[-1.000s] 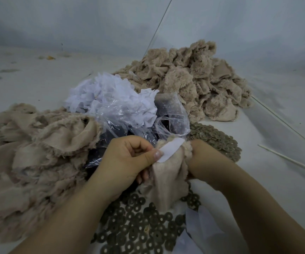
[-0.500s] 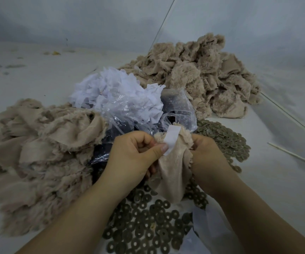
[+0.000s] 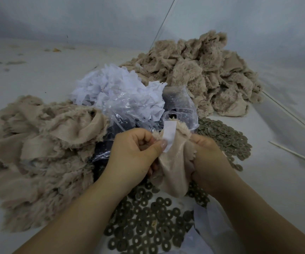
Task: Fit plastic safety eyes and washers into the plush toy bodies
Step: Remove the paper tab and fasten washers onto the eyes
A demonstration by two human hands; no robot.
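Pale grey floor [image 3: 38,76] meets a plain grey wall [image 3: 74,17] in dim light.

Pretty crowded in the middle here. Left side is blocked by a big heap of beige plush skins [image 3: 38,153], and another plush pile [image 3: 203,76] sits at the back right. Between them a clear plastic bag [image 3: 129,107] stuffed with white paper scraps [image 3: 115,85] walls off straight ahead. Washers [image 3: 148,226] carpet the worktop [image 3: 276,189] under both wrists and spread out to the right [image 3: 225,138]. Open room is far right, where only a thin stick [image 3: 294,154] lies, and the bare back-left stretch.
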